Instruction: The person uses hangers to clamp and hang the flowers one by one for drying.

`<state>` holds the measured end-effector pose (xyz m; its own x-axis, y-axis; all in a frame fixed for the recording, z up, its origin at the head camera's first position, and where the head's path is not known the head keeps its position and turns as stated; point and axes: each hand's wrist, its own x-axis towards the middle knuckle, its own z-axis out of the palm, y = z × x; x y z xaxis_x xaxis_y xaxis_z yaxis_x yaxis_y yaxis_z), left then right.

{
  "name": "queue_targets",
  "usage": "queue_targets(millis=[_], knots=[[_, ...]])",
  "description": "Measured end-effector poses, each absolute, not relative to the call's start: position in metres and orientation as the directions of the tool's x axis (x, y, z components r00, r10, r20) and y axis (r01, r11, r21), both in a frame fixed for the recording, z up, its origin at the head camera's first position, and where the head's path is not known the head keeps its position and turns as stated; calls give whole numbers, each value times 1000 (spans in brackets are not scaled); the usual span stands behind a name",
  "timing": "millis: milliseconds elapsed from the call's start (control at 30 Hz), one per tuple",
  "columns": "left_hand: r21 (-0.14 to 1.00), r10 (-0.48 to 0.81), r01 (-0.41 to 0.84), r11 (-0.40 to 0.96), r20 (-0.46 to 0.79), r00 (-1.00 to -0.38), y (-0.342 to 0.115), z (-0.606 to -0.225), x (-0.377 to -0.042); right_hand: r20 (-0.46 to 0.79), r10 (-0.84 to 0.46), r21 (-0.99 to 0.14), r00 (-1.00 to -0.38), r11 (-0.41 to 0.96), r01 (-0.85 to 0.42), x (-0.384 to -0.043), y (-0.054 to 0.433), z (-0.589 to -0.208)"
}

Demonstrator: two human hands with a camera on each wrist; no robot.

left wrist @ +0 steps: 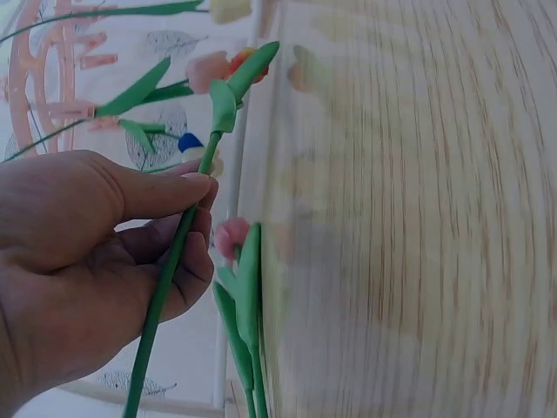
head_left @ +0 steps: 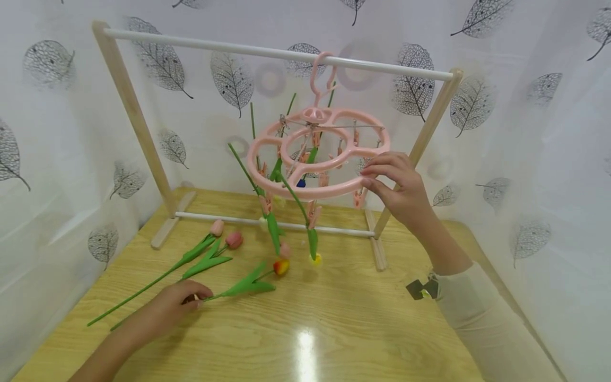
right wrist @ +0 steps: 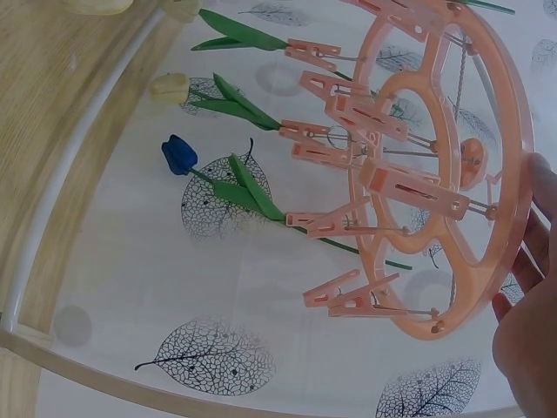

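Observation:
My left hand (head_left: 174,305) pinches the green stem of an artificial tulip (left wrist: 178,235) between thumb and fingers. Its red and yellow bloom (head_left: 281,267) points away to the right, above the table. My right hand (head_left: 398,183) grips the near right rim of a pink round clip hanger (head_left: 329,190), which hooks over a white bar. From the hanger's clothespins (right wrist: 413,187) several tulips hang bloom down, among them a blue tulip (right wrist: 179,154) and a cream one (right wrist: 170,88). Some clothespins hold nothing, such as the lowest clothespin (right wrist: 361,300) in the right wrist view.
Two pink tulips, a pale one (head_left: 217,228) and a darker one (head_left: 234,240), lie on the wooden table (head_left: 363,318) at the left. A wooden rack with a white top bar (head_left: 191,42) and a lower bar (head_left: 229,218) spans the back. Leaf-printed white curtain (head_left: 539,159) surrounds the table.

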<state>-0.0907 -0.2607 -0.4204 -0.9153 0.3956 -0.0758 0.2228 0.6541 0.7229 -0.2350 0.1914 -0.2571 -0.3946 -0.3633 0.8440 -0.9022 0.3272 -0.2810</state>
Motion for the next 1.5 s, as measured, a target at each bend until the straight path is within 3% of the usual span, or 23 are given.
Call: queue_targets(millis=[400,567,733,933,1233,1333,1500], knots=[[786,555,304,539,-60,-830,-208,-418,-93,844,-364,-267,-393,351,-898,-233,189,-257],[765,585,381,520,7,-811,-183,-403,-94,856,-354,-262,-376,329,-907,-233,190,-256],[694,625,520,498,128,-770,-160,-386,-99,860,-338,-260,-382,354,-898,-232,191,-255],[530,659,691,492,292,-693,-142,-362,-110,860,-295,-296,-417,378,-877,-229,191,-253],[464,642,741,486,386,-662,-128,-328,-128,848,-150,-367,-508,525,-767,-193,191,-251],[444,636,752,486,411,-653,-124,-323,-131,833,-196,-370,-518,499,-784,-175,185,-261],[435,627,746,503,411,-662,-116,-317,-135,781,-388,-354,-489,370,-859,-155,175,-282]])
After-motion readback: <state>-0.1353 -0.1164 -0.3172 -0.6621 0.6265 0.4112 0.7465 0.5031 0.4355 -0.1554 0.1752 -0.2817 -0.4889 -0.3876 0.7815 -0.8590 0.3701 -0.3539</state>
